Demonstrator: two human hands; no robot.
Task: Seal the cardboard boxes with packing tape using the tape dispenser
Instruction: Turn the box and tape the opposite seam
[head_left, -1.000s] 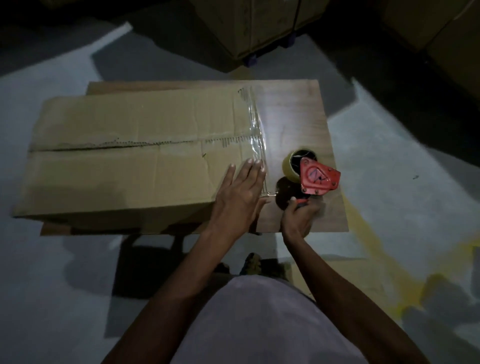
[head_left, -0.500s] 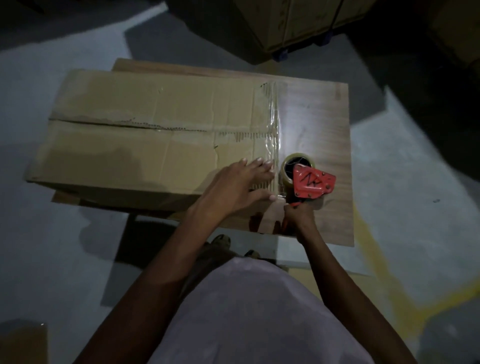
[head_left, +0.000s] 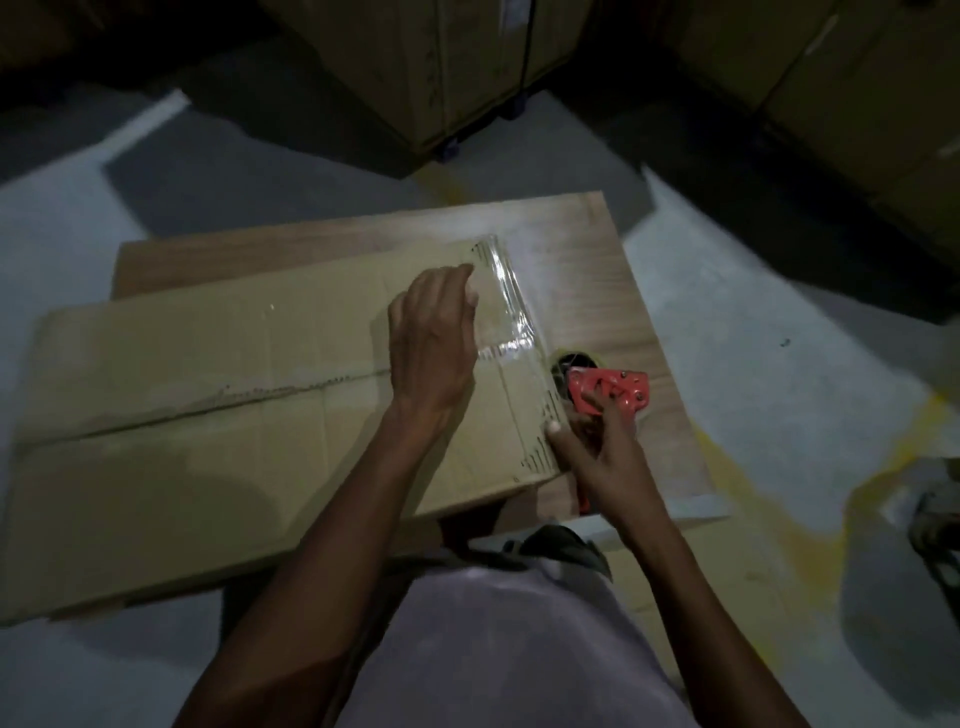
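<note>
A large flat cardboard box (head_left: 208, 415) lies on a low wooden table (head_left: 597, 270). A strip of clear packing tape (head_left: 511, 306) runs along the box's right end, across the flap seam. My left hand (head_left: 436, 338) lies on the box top beside the tape, fingers reaching toward the far end of the strip. My right hand (head_left: 597, 447) grips the handle of the red tape dispenser (head_left: 608, 389), which sits at the box's right edge near the front corner, its tape roll partly hidden behind the red body.
Stacked cardboard boxes (head_left: 441, 67) on a wheeled base stand behind the table, more cartons (head_left: 857, 93) at the back right. The floor is grey concrete with yellow paint marks (head_left: 737, 467). A dark object (head_left: 935, 530) shows at the right edge.
My left hand has slid from the near end of the tape strip up toward its far end. The dispenser stays at the box's right edge in my right hand; the camera has shifted.
</note>
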